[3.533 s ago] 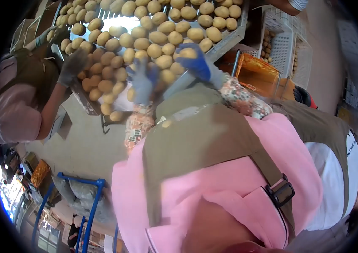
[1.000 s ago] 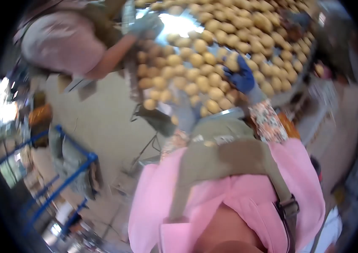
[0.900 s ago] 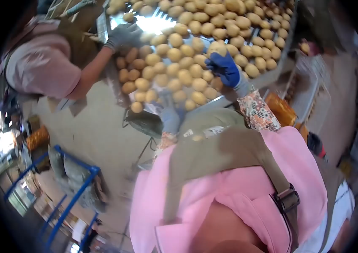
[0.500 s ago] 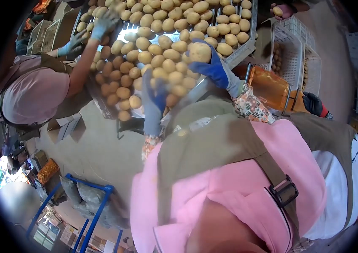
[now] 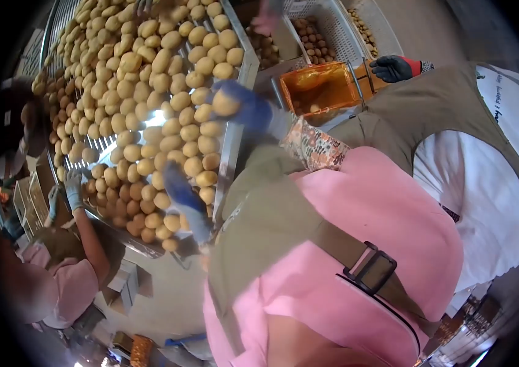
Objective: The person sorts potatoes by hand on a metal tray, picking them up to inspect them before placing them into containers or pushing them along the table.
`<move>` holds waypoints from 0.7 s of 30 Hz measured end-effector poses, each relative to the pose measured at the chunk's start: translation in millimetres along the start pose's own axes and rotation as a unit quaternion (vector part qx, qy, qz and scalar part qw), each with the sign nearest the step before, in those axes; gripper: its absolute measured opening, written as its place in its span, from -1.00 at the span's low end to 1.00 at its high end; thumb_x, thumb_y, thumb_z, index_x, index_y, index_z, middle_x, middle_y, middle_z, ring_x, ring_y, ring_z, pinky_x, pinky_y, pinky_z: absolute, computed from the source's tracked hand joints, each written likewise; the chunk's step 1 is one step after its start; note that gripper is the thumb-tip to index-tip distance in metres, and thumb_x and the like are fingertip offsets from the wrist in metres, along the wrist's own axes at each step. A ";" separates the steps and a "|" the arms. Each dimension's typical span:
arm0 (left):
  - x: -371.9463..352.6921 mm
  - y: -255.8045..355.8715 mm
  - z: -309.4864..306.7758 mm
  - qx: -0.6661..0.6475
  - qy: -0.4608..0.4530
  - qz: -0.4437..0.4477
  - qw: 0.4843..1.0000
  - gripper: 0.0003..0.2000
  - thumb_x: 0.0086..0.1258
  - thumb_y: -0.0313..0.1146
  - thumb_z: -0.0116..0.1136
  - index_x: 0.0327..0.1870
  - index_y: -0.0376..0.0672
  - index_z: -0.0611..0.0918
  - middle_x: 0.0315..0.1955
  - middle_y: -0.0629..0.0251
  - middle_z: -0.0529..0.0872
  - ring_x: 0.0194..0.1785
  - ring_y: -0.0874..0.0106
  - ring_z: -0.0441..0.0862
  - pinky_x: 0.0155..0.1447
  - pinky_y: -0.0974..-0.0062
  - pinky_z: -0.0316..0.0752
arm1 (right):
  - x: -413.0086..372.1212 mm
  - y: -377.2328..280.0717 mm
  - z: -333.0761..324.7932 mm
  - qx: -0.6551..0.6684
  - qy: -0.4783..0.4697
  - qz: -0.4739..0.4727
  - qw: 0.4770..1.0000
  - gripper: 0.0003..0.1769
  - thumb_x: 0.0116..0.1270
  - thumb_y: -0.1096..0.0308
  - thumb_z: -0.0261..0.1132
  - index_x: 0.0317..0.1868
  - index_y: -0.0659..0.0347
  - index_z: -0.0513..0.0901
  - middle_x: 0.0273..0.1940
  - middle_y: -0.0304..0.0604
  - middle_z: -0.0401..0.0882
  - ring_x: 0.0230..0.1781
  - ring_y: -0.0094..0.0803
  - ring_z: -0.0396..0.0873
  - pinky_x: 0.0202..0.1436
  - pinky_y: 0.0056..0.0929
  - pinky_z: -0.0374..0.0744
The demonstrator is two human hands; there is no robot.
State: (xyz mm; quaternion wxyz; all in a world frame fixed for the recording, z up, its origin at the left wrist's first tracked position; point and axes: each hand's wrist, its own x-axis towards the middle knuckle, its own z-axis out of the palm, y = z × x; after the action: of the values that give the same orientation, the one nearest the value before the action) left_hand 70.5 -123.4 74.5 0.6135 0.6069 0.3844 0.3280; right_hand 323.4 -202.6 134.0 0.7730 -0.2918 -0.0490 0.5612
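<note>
Over on the far left, a co-worker (image 5: 75, 293) in pink had one pale-gloved hand (image 5: 73, 189) at the edge of the slatted table, just beside the potatoes, with a small carton (image 5: 126, 281) on the floor nearby. And what a spread: potatoes (image 5: 161, 61) covered most of that table (image 5: 231, 150), some lying up against its metal rim. Then came the left hand (image 5: 183, 191), blue-gloved and blurred, low over the near potatoes, its fingers pointing away from the body; whether it held or touched any, one couldn't tell. Right of that, there was the grip! The right hand (image 5: 242, 110), also blurred, had a single potato (image 5: 227, 103) in its fingers, up by the table's right rim, with a flowered sleeve (image 5: 313, 145) behind it. Just beyond sat an orange bag (image 5: 314, 79) in a metal frame, and past it two pale crates (image 5: 334, 27) with potatoes inside. On the far right, a black-gloved hand (image 5: 392, 68) with a red cuff lay near the bag, close to a person (image 5: 461, 165) in a white shirt and brown apron.
</note>
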 end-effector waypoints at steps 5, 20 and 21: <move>-27.1 -21.5 -58.9 0.329 -0.020 0.085 0.940 -0.61 0.53 -0.29 -0.11 0.27 -0.33 0.44 0.12 0.14 0.54 0.17 0.31 0.50 0.19 0.39 0.41 | 11.0 -61.6 -71.9 -0.034 0.051 -0.249 0.967 -0.56 0.32 -0.03 0.25 -0.03 0.14 0.51 -0.08 -0.07 0.59 -0.09 -0.23 0.60 -0.16 -0.18 0.70; -30.9 -36.3 -71.3 -0.019 0.042 -0.188 0.981 -0.59 0.58 -0.22 -0.09 0.28 -0.35 0.42 0.15 0.20 0.53 0.16 0.41 0.49 0.27 0.44 0.36 | -79.5 -388.3 -291.6 0.291 0.281 -0.542 0.736 -0.26 0.15 -0.35 0.20 0.04 0.15 0.50 0.11 -0.04 0.51 0.02 -0.14 0.53 0.14 -0.21 0.59; -33.4 -43.7 -76.8 0.155 -0.001 -0.178 0.972 -0.57 0.59 -0.21 -0.10 0.30 -0.34 0.40 0.16 0.19 0.53 0.17 0.41 0.48 0.27 0.45 0.35 | -87.1 -386.9 -283.1 0.352 0.283 -0.553 0.700 -0.27 0.15 -0.34 0.21 0.04 0.14 0.51 0.11 -0.04 0.53 0.03 -0.13 0.54 0.20 -0.28 0.54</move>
State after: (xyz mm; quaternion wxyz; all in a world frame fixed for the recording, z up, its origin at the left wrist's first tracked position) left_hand -15.4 -116.7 35.9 0.5610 0.6164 0.5319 0.1496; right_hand 730.4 -470.1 118.3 0.9681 -0.0642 0.2209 -0.0994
